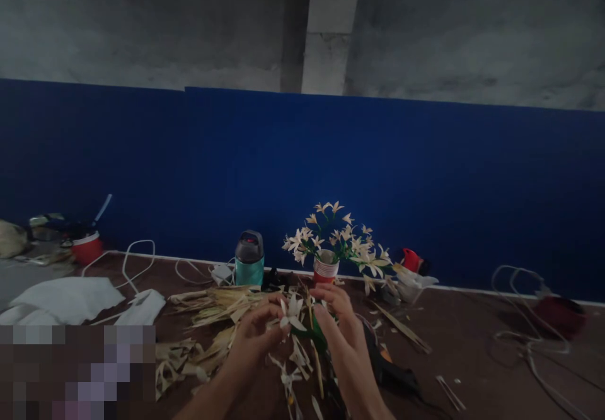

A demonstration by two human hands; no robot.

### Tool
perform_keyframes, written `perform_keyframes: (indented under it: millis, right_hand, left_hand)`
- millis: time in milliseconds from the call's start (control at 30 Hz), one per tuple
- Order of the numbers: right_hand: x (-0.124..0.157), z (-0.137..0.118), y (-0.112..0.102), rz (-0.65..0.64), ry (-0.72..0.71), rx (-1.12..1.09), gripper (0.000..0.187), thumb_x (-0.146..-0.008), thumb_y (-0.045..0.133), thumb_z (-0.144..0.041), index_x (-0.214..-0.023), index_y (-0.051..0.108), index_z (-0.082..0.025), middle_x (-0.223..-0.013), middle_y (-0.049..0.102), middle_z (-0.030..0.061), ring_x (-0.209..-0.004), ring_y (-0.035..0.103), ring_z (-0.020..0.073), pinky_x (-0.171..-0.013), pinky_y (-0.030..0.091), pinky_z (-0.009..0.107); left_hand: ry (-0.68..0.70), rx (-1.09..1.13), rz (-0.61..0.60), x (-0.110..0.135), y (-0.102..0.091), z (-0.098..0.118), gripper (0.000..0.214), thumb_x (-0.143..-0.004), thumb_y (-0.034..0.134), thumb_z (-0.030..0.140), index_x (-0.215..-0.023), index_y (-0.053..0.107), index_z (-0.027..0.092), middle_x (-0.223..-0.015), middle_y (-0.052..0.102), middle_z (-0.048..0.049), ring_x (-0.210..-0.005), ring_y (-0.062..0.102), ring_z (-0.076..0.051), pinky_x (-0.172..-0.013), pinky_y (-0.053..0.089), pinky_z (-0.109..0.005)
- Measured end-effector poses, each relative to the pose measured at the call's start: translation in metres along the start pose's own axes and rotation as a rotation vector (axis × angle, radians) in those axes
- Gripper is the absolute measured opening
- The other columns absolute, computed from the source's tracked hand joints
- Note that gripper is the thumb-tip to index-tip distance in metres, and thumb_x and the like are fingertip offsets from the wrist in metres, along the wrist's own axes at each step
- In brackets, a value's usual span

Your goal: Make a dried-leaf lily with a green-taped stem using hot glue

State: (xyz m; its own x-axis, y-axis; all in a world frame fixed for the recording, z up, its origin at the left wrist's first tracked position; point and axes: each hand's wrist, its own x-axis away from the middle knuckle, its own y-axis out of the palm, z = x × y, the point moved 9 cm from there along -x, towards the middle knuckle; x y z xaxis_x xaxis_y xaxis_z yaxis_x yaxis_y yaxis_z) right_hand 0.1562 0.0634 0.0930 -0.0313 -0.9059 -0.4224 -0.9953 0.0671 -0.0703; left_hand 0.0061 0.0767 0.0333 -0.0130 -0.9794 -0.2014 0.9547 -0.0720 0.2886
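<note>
My left hand (259,333) is closed around a pale flower (293,313) with narrow pointed petals, pinched at the fingertips. To its right, my right hand (344,324) hovers with bent fingers and thumb apart, and I see nothing gripped in it. Something green (317,333) shows beside the right thumb, partly hidden by the hand. Dry straw-coloured husk strips (222,303) lie heaped to the left of the hands. Under them are loose pale petals (289,379). Beyond my hands, several similar flowers on green stems (347,234) stand in a red and white cup (326,267).
A teal and black container (249,259) stands by the blue wall panel (302,155). A black tool with a cord (394,373) lies right of my right hand. White cables (529,344) and a dark red object (560,316) are far right; white cloth or plastic (66,300) lies left.
</note>
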Motion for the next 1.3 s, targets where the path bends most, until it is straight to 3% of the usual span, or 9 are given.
perform_keyframes:
  millis: [100, 300, 433, 533, 667, 867, 1067, 1233, 1300]
  right_hand:
    - [-0.002, 0.023, 0.016, -0.155, 0.257, -0.24, 0.016, -0.071, 0.063, -0.036, -0.074, 0.064, -0.02, -0.103, 0.058, 0.0049, -0.097, 0.052, 0.0225, -0.08, 0.04, 0.029]
    - [0.011, 0.052, 0.031, -0.232, 0.582, -0.457, 0.012, -0.061, 0.07, -0.026, -0.066, 0.064, -0.017, -0.072, 0.061, 0.0003, -0.062, 0.052, 0.0131, -0.059, 0.04, 0.023]
    - [0.0, 0.041, 0.021, -0.229, 0.433, -0.39, 0.015, -0.069, 0.065, -0.032, -0.071, 0.069, -0.017, -0.105, 0.058, 0.0053, -0.094, 0.054, 0.0199, -0.076, 0.041, 0.026]
    - [-0.001, 0.029, 0.025, -0.351, 0.355, -0.364, 0.015, -0.067, 0.067, -0.031, -0.065, 0.067, -0.017, -0.12, 0.05, 0.0058, -0.1, 0.052, 0.0221, -0.077, 0.041, 0.027]
    - [0.003, 0.025, 0.03, -0.427, 0.378, -0.34, 0.011, -0.061, 0.072, -0.024, -0.058, 0.064, -0.016, -0.116, 0.052, 0.0073, -0.104, 0.051, 0.0243, -0.077, 0.04, 0.029]
    - [0.006, 0.007, 0.038, -0.546, 0.269, -0.279, 0.017, -0.07, 0.066, -0.031, -0.058, 0.068, -0.02, -0.085, 0.065, 0.0069, -0.124, 0.032, 0.0235, -0.096, 0.03, 0.037]
    - [0.013, 0.018, 0.046, -0.598, 0.38, -0.328, 0.015, -0.064, 0.069, -0.023, -0.05, 0.065, -0.02, -0.064, 0.065, 0.0055, -0.121, 0.038, 0.0249, -0.09, 0.036, 0.037]
    - [-0.002, 0.044, 0.025, -0.366, 0.432, -0.301, 0.017, -0.075, 0.059, -0.03, -0.069, 0.071, -0.018, -0.113, 0.059, 0.0062, -0.108, 0.05, 0.0237, -0.09, 0.035, 0.035]
    - [-0.004, 0.044, 0.023, -0.367, 0.409, -0.287, 0.014, -0.072, 0.063, -0.03, -0.072, 0.071, -0.018, -0.12, 0.055, 0.0063, -0.107, 0.051, 0.0234, -0.09, 0.035, 0.033]
  left_hand:
    - [-0.071, 0.005, -0.07, 0.002, 0.007, -0.007, 0.019, -0.059, 0.074, 0.03, -0.063, 0.062, 0.016, -0.102, 0.055, -0.0052, -0.086, 0.054, -0.019, -0.066, 0.046, -0.025]
    - [-0.11, 0.051, -0.126, 0.002, 0.01, -0.014, 0.025, -0.052, 0.077, 0.032, -0.057, 0.06, 0.015, -0.083, 0.055, -0.0039, -0.071, 0.053, -0.015, -0.056, 0.043, -0.022]
    - [-0.068, 0.034, -0.169, 0.002, 0.014, -0.003, 0.022, -0.052, 0.079, 0.029, -0.056, 0.061, 0.016, -0.085, 0.053, -0.0035, -0.08, 0.052, -0.017, -0.065, 0.044, -0.024]
    - [-0.102, 0.019, -0.247, 0.007, 0.024, 0.0, 0.019, -0.057, 0.076, 0.029, -0.056, 0.063, 0.016, -0.086, 0.053, -0.0039, -0.078, 0.052, -0.016, -0.063, 0.044, -0.024]
    - [-0.069, 0.064, -0.327, 0.012, 0.032, 0.005, 0.016, -0.056, 0.077, 0.027, -0.055, 0.065, 0.016, -0.078, 0.054, -0.0022, -0.076, 0.052, -0.016, -0.067, 0.044, -0.025]
    - [-0.285, 0.208, -0.346, 0.024, 0.037, -0.016, 0.019, -0.053, 0.079, 0.026, -0.059, 0.064, 0.016, -0.071, 0.061, -0.0035, -0.063, 0.057, -0.016, -0.064, 0.045, -0.03]
    - [-0.361, 0.149, -0.42, 0.032, 0.037, -0.031, 0.018, -0.053, 0.079, 0.019, -0.062, 0.064, 0.014, -0.068, 0.062, -0.0018, -0.062, 0.057, -0.013, -0.059, 0.044, -0.024]
    - [-0.317, 0.209, -0.286, 0.017, 0.025, -0.019, 0.024, -0.05, 0.08, 0.024, -0.067, 0.067, 0.013, -0.072, 0.065, -0.003, -0.065, 0.059, -0.014, -0.062, 0.044, -0.024]
    - [-0.328, 0.237, -0.235, 0.013, 0.021, -0.019, 0.026, -0.052, 0.079, 0.026, -0.07, 0.067, 0.012, -0.068, 0.065, -0.0032, -0.061, 0.058, -0.014, -0.058, 0.043, -0.023]
